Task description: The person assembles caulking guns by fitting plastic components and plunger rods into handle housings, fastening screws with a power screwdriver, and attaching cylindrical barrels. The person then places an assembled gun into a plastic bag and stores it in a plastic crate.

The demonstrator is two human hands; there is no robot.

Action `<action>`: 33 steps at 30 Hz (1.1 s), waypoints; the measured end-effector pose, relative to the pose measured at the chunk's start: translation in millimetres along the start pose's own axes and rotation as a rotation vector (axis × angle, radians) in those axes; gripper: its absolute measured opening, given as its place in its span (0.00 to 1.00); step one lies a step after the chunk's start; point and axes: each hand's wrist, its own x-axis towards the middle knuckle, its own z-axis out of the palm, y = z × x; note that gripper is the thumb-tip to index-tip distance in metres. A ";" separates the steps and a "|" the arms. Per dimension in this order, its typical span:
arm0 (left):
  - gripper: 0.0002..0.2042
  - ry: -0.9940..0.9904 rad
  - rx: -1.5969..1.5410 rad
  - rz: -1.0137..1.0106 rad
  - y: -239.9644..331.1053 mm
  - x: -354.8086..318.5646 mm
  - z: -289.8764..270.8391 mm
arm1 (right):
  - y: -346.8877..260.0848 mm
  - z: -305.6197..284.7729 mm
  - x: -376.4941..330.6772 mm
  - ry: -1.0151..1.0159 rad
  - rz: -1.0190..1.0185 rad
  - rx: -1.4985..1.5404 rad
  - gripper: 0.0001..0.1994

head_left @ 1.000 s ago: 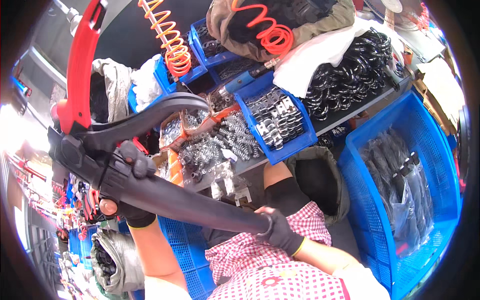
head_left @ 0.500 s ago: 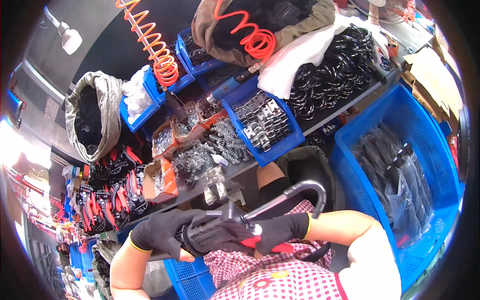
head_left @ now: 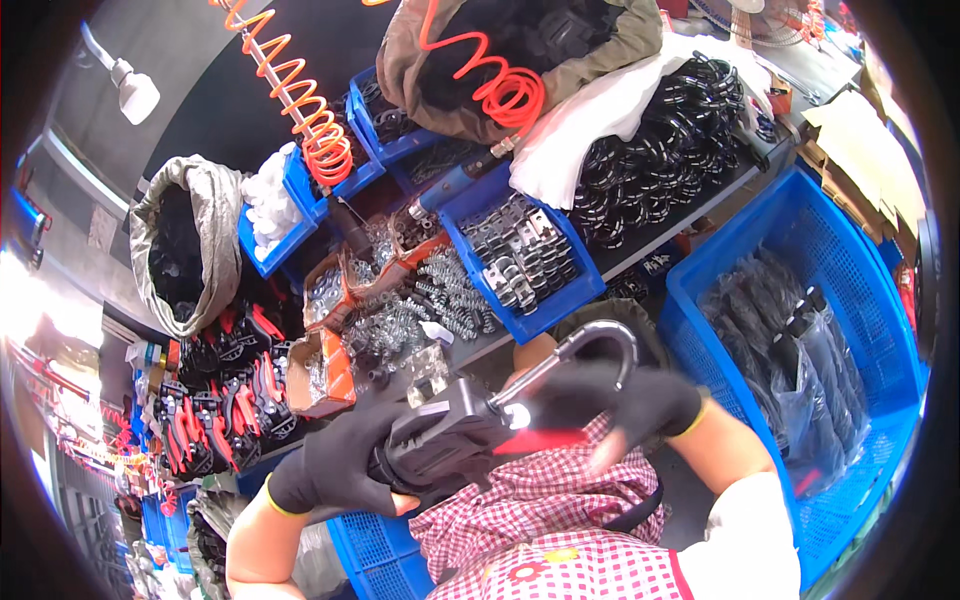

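Note:
My left hand [head_left: 345,465], in a black glove with bare fingertips, is wrapped round a black plastic assembly [head_left: 440,440] above my lap. A curved metal hook [head_left: 590,335] rises from it toward the upper right, and a red lever [head_left: 540,441] sticks out on its right side. My right hand [head_left: 640,405], in the same kind of glove, is beside the hook and lever. Motion smears its fingers, so whether it touches either cannot be told.
On the bench ahead are loose springs [head_left: 450,295], a blue bin of metal brackets [head_left: 525,255] and black curved parts [head_left: 650,150]. Red-and-black assemblies [head_left: 235,410] are piled at left. A blue crate [head_left: 850,275] of bagged parts stands right. Coiled orange hoses [head_left: 325,155] hang overhead.
My right hand has come off the red lever side and moved right and up, now blurred. My left hand keeps the assembly, whose hook has shifted slightly left and up.

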 end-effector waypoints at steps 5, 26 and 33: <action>0.38 0.207 0.414 -0.011 19.5 8.0 14.5 | -32.9 -14.7 12.9 0.736 0.108 -0.620 0.14; 0.15 0.988 1.014 0.232 -19.0 293.1 -50.4 | -67.1 -17.0 -53.0 1.360 -0.056 -0.160 0.30; 0.10 0.862 1.007 0.196 -44.2 313.3 -88.7 | -74.6 -42.4 -106.3 1.334 -0.067 -0.294 0.36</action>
